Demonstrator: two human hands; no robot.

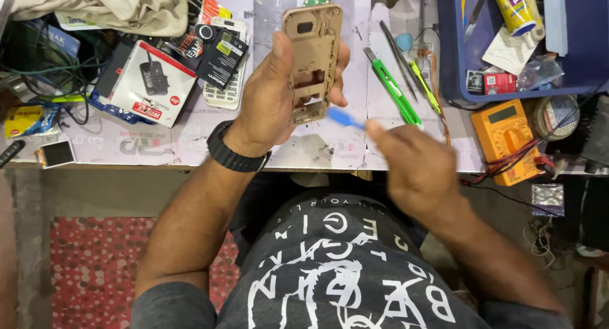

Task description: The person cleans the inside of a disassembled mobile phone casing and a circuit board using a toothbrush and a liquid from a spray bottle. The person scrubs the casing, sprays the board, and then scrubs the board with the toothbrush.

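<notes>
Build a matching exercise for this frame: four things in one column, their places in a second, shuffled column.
Things
1. gold plastic phone frame
2. blue plastic pry tool
3. orange multimeter
4. green utility knife

Places
A. lying on the bench right of the held phone part
B. gripped upright in the left hand
C. near the bench's right edge, with red and black leads
D. pinched in the blurred right hand

Pairs: 1-B, 2-D, 3-C, 4-A
</notes>
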